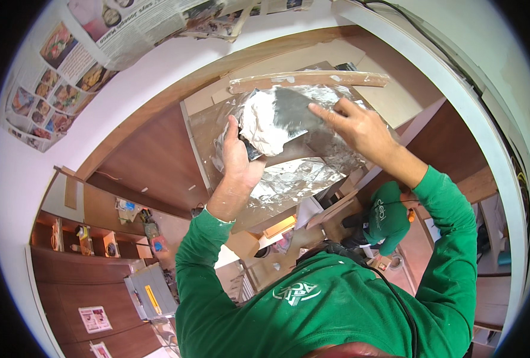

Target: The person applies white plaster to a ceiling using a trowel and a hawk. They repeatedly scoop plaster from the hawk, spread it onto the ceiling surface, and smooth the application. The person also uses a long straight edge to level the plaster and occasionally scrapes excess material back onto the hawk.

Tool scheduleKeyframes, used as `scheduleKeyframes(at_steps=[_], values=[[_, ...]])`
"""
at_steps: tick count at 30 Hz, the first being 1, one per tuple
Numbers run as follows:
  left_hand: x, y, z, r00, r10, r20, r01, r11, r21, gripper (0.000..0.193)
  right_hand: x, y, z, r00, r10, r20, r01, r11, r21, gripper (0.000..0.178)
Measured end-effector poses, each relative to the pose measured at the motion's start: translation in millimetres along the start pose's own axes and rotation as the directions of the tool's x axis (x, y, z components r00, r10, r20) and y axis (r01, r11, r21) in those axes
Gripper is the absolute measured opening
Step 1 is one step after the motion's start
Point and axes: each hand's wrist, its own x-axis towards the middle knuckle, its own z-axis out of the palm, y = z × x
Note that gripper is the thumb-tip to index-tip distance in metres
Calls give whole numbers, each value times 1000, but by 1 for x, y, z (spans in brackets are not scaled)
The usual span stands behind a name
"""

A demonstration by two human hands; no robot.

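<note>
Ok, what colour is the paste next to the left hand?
The paste by the left hand is white; best seen in the head view.

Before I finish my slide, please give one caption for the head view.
Left hand holding a tool heaped with white paste, right hand with a dark blade, above a smeared board.

Paste (262, 122) lies before the wooden strip (310, 80); shelves (99, 244) stand left; a co-worker (390, 216) is right.

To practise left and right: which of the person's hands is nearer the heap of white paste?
Left. The left hand is close beside the heap of white paste, at its lower left; the right hand is farther off, by the grey blade's right side.
</note>
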Motion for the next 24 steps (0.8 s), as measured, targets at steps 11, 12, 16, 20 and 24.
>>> scheduleKeyframes(at_steps=[11, 12, 16, 20, 24], values=[[4, 18, 36, 896, 420, 141, -440, 885, 156, 63, -75, -2, -25, 771, 199, 604, -293, -733, 614, 33], [4, 17, 40, 874, 455, 171, -479, 867, 139, 65, -85, -10, -16, 790, 137, 597, -243, -824, 512, 35], [-3, 5, 79, 618, 772, 146, -773, 564, 289, 65, -85, -56, -13, 912, -171, 374, -149, -985, -88, 32], [-29, 10, 82, 157, 842, 516, -901, -91, 424, 58, -79, -70, -24, 948, -232, 219, -216, -972, -97, 23], [-66, 22, 103, -206, 458, 865, -881, -471, 40, 50, -89, -73, -40, 969, -222, 106, -232, -969, 84, 24]])
